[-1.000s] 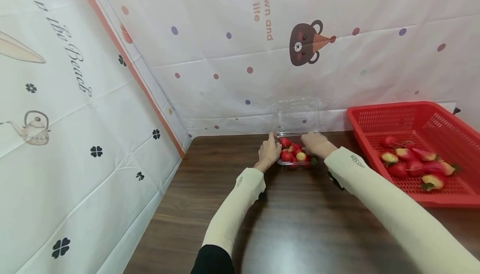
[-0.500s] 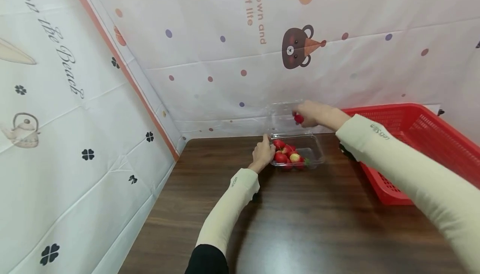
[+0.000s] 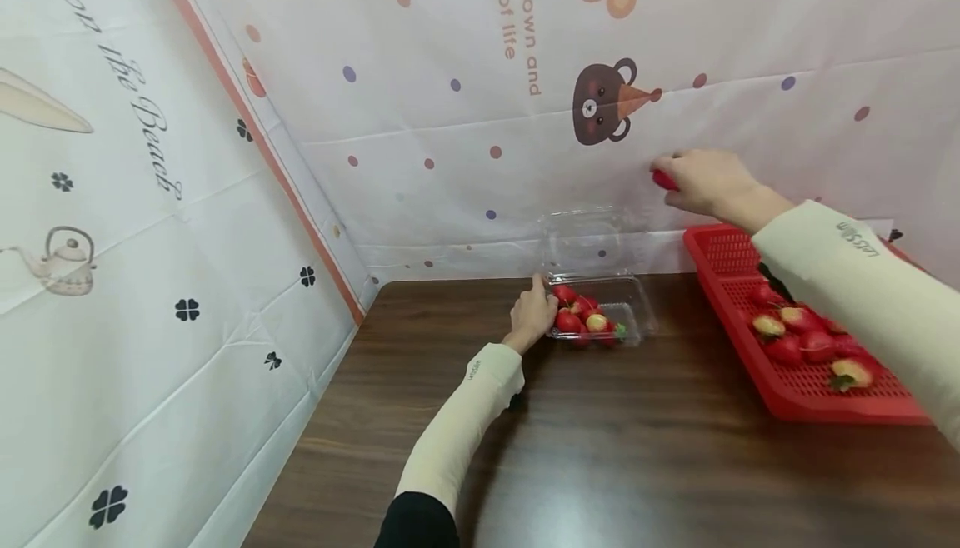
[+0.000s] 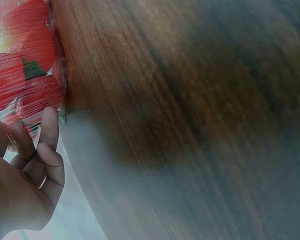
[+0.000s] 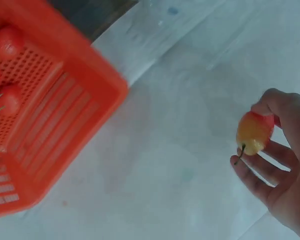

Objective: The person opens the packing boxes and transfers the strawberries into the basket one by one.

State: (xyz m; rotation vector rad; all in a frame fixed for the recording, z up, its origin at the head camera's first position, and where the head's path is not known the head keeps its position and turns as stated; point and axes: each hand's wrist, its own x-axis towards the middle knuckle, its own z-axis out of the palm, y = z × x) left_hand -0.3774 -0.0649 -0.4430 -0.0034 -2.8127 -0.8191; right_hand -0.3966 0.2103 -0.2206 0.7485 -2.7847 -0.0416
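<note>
White printed cloth hangs behind and to the left of a dark wood-grain table. On the table's right side sits a red slotted basket with loose strawberries inside; near the back edge stands a clear plastic clamshell, its lid upright, packed strawberries lying toward its left half. The left hand has its fingers against the clamshell's left end; whether it grips or merely presses, I cannot tell. The right hand pinches a single strawberry aloft, well above the table, its thin stem showing. A light pinch seems best, since soft flesh may bruise; pass clear of lid and basket rim, lower rather than drop, and let steady left fingertips guard against the clamshell skidding.
</note>
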